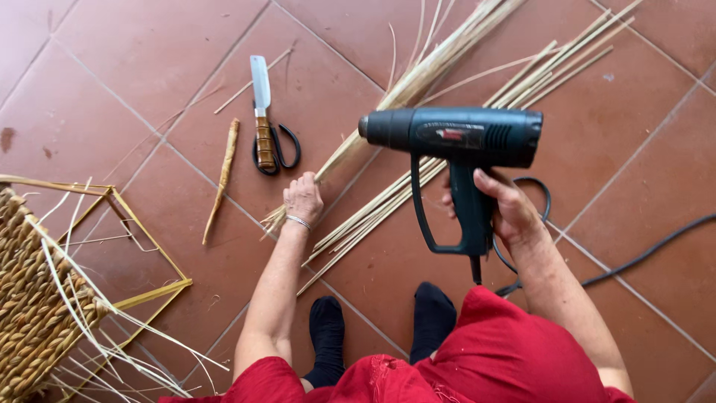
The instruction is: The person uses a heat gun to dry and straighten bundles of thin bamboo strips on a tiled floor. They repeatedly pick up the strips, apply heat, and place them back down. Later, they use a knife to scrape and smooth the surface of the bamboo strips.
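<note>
Head view: right hand (501,209) fingers closed round the grip of a dark heat gun (455,142), nozzle pointing toward the left hand, presumably to warm the cane. Left hand (303,198) fingers closed on the butt end of a cane bundle (388,97) lying on the tiled floor (112,67). Beyond the left fingers lie a knife (261,112), scissors (283,149) and a stick (222,179); a woven frame (45,298) sits further left, clear of both hands.

At frame centre the right hand (501,209) gripped a dark teal plastic heat gun (453,138), while the left hand (302,198) grasped a bundle of pale straw reeds (418,78) on the terracotta tile floor (134,67).
</note>
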